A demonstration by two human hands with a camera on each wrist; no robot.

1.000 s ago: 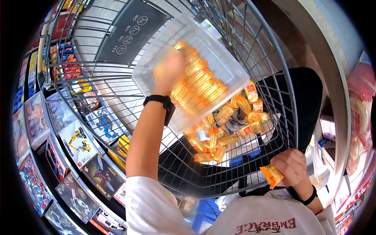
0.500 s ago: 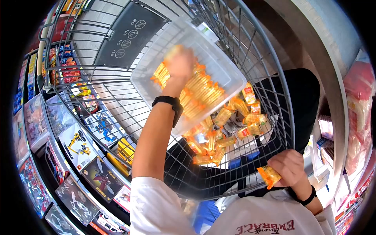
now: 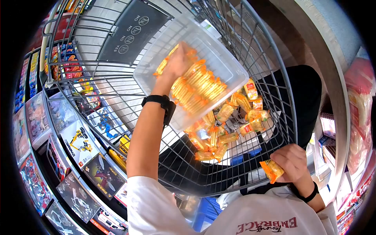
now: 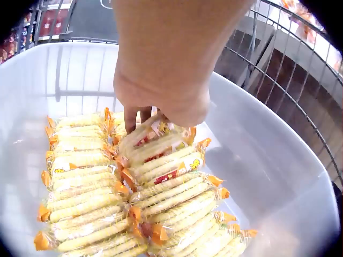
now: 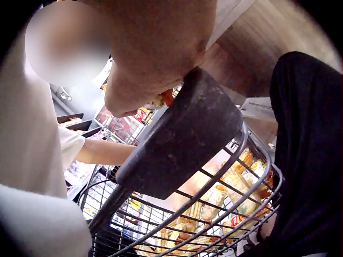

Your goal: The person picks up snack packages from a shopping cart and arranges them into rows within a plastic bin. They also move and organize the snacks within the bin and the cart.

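Observation:
A translucent plastic bin sits tilted in the shopping cart, with rows of yellow snack packets standing side by side in it. These have clear wrappers with crimped orange ends. My left hand reaches into the bin's far part, its fingers bent down over a red-printed snack packet at the end of a row; the palm hides the fingertips in part. Outside the cart's near rim, my right hand grips another snack packet, whose orange end sticks out toward my body.
Loose snack packets lie jumbled on the cart floor between the bin and the near wire wall. Metal wire sides of the cart surround the bin. Shelves of boxed toys stand on the left, and a curved counter edge on the right.
My left hand has shifted within the bin, first right with a packet raised in it, then down onto the far end of the rows. The right hand stays by the rim with its packet.

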